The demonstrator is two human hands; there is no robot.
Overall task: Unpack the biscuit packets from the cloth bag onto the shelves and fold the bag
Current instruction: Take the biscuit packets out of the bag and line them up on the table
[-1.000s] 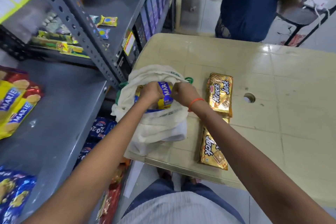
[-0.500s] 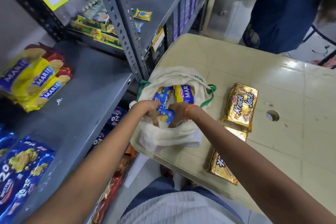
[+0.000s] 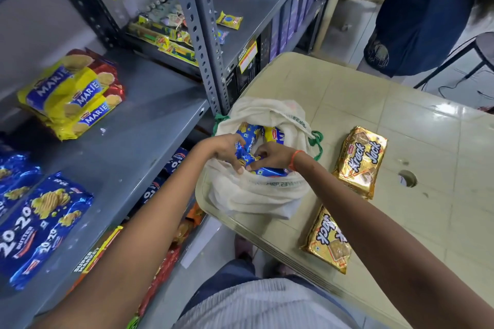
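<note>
The cloth bag (image 3: 256, 195) is sitting open at the left edge of the desk (image 3: 401, 120), the left hand (image 3: 227, 149) and right hand (image 3: 270, 157) both gripping a blue packet (image 3: 244, 153) inside it, while Marie packets (image 3: 72, 93) and 20-20 packets (image 3: 40, 227) are lying on the shelf (image 3: 139, 141), two gold packets (image 3: 359, 161) waiting on the desk, folding not yet begun.

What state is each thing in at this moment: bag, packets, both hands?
Cream cloth bag with green handles: mouth open, on beige table, packets inside.
Blue biscuit packet: inside the bag, gripped.
Left hand: curled on that packet.
Right hand: pinching it.
Two gold Krack Jack packets: flat on the table.
Yellow Marie packets: stacked on grey shelf.
Blue 20-20 packets: lying on that shelf.
</note>
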